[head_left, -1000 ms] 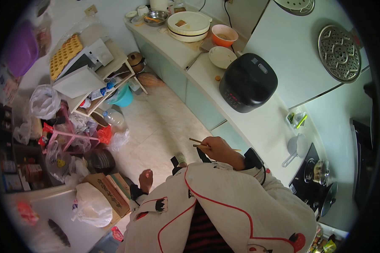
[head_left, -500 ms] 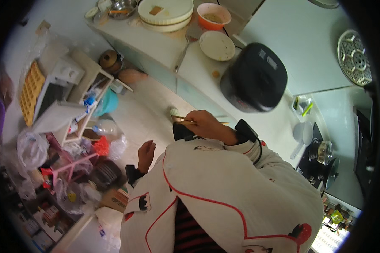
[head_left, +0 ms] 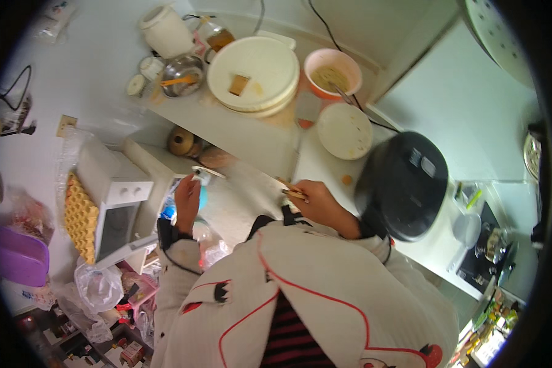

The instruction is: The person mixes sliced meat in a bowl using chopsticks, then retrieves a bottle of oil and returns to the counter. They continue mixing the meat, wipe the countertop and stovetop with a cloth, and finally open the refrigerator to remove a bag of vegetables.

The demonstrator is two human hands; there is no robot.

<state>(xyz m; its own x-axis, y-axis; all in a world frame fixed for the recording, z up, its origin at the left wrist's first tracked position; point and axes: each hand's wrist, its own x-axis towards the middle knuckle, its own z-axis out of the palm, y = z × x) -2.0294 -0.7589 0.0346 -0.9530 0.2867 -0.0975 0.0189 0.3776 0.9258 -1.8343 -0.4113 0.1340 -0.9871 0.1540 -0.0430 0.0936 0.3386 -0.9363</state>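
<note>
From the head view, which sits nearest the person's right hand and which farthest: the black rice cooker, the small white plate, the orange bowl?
From the right hand:
1. Black rice cooker, just to its right on the counter.
2. Small white plate, above it, farther along the counter.
3. Orange bowl, beyond the plate, near the wall.

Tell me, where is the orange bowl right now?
In the head view the orange bowl sits on the white counter near the top, just right of the big stack of white plates and above a smaller white plate.

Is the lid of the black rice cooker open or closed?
Closed. The black rice cooker shows its lid flat on top, and no inner pot is visible.
</note>
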